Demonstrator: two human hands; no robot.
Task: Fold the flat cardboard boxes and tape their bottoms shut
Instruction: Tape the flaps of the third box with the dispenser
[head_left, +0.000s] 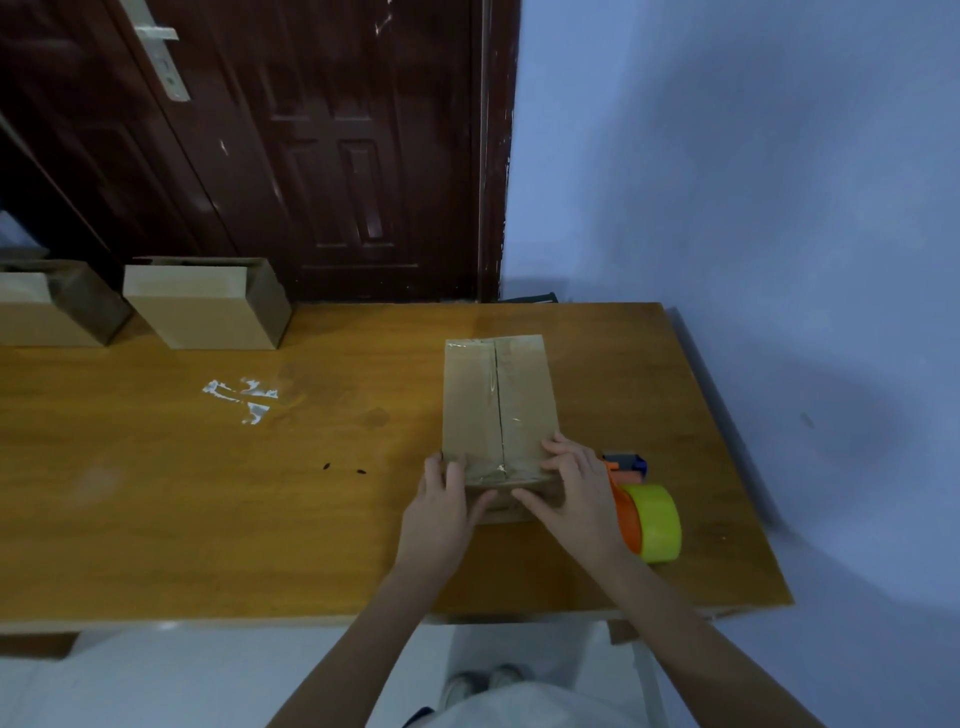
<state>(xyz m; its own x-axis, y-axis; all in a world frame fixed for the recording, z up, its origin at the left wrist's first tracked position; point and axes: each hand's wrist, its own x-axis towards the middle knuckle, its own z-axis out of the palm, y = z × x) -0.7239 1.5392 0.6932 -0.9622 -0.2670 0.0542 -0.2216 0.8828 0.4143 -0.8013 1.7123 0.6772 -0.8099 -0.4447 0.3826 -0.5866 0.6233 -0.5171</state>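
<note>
A brown cardboard box (496, 400) stands bottom-up on the wooden table (208, 493), with clear tape running along its centre seam. My left hand (447, 499) and my right hand (569, 483) lie on the box's near end, fingers on top and thumbs pressing the tape down over the near edge. An orange tape dispenser with a yellow-green roll (649, 519) lies on the table just right of my right hand.
Two folded cardboard boxes, one (208, 304) and the other (52, 306), stand at the table's back left. Scraps of clear tape (244, 397) stick to the tabletop. A dark door (311, 156) is behind; a blue wall (753, 208) runs along the table's right edge.
</note>
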